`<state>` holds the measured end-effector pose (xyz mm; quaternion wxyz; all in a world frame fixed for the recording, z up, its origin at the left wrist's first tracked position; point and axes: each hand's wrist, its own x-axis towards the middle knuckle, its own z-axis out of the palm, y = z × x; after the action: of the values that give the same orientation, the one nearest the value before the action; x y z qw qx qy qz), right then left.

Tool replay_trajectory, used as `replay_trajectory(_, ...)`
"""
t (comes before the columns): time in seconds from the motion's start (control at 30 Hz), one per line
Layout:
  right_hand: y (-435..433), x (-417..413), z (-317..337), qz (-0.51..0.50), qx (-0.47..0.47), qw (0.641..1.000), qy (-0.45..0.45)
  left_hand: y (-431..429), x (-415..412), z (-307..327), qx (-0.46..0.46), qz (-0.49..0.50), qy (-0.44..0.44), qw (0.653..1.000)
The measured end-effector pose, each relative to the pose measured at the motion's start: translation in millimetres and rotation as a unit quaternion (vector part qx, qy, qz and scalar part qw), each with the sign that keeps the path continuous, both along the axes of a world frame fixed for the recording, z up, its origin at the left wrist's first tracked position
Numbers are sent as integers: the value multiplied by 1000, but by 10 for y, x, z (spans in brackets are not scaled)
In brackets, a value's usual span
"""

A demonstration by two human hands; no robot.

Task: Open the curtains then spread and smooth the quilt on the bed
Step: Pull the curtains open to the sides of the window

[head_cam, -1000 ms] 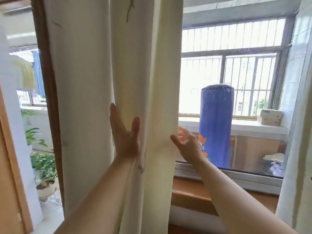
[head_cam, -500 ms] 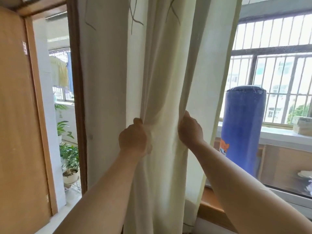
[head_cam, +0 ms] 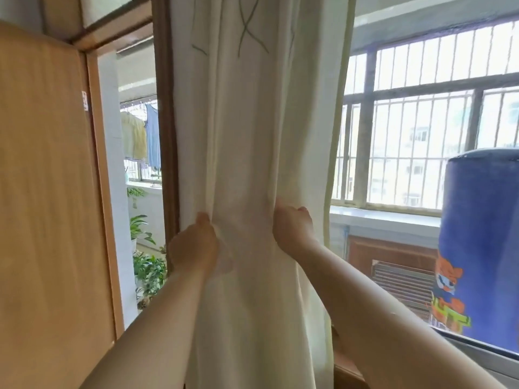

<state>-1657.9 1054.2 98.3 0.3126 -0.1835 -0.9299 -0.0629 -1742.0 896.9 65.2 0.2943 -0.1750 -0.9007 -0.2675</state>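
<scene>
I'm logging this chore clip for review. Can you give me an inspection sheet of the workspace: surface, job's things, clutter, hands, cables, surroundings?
Surface: nothing seen; no bed in view.
Job's things: cream curtain gathered into folds beside the door frame; quilt not in view.
Clutter: blue printed cylinder at the right.
Hands: left hand and right hand each grip the curtain folds.
Cables: nothing seen.
Surroundings: wooden door at left, potted plants and hanging laundry past it, barred window at right.

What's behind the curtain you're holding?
The curtain hides everything directly behind it. Only the barred window shows past its right edge, a brown frame past its left.
</scene>
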Motion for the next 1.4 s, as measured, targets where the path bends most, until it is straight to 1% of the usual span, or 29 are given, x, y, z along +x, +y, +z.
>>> replay_trajectory(0.07,-66,-159,61,26,-69,997,5,-118,-199,24,-7,11,-1,1000)
replay_trajectory(0.13,-91,-271,118,50,-117,990,63,-190,-350,66,13,12,12,1000)
replay_trajectory(0.23,-140,-400,303,70,-141,973,171,-198,-475,217,105,-11,25,994)
replay_trajectory(0.27,-145,-440,412,72,-145,966,204,-189,-503,302,126,-10,37,991)
replay_trajectory(0.3,-163,-512,541,72,-142,963,216,-174,-586,401,136,-13,59,989)
replay_trajectory(0.37,-173,-622,753,64,-142,965,209,-141,-665,621,126,-28,83,988)
replay_trajectory(0.4,-172,-1056,948,66,-138,965,214,-68,-1061,793,120,-24,101,987)
replay_trajectory(0.47,-169,-1205,1104,34,-115,973,199,-14,-1247,942,75,-18,116,990)
replay_trajectory(0.53,-166,-1231,1099,-13,-64,984,167,2,-1219,957,-9,-8,128,992)
replay_trajectory(0.57,-116,-1437,1098,-38,-32,987,154,61,-1411,947,-38,3,139,990)
replay_trajectory(0.63,-140,-1502,1031,-78,39,987,137,60,-1487,893,-63,15,144,987)
replay_trajectory(0.67,-175,-1533,1010,-82,76,984,136,34,-1494,880,-69,22,148,986)
replay_trajectory(0.7,-208,-1572,1011,-79,91,983,135,11,-1512,856,-65,25,150,986)
replay_trajectory(0.8,-324,-1719,993,-43,99,985,132,-96,-1571,812,-38,24,139,989)
replay_trajectory(0.87,-364,-1827,982,-24,88,990,108,-190,-1648,779,-30,34,144,989)
replay_trajectory(0.97,-419,-2036,981,12,39,996,82,-311,-1803,739,-40,62,129,989)
replay_trajectory(1.07,-554,-2332,978,57,70,994,64,-474,-2044,759,-65,101,109,987)
replay_trajectory(1.17,-714,-2644,961,114,48,992,34,-659,-2236,752,-66,136,96,984)
replay_trajectory(1.27,-819,-2797,986,155,35,987,14,-744,-2314,760,-62,145,90,983)
replay_trajectory(1.4,-751,-2712,974,164,-18,985,39,-636,-2211,778,-64,130,75,987)
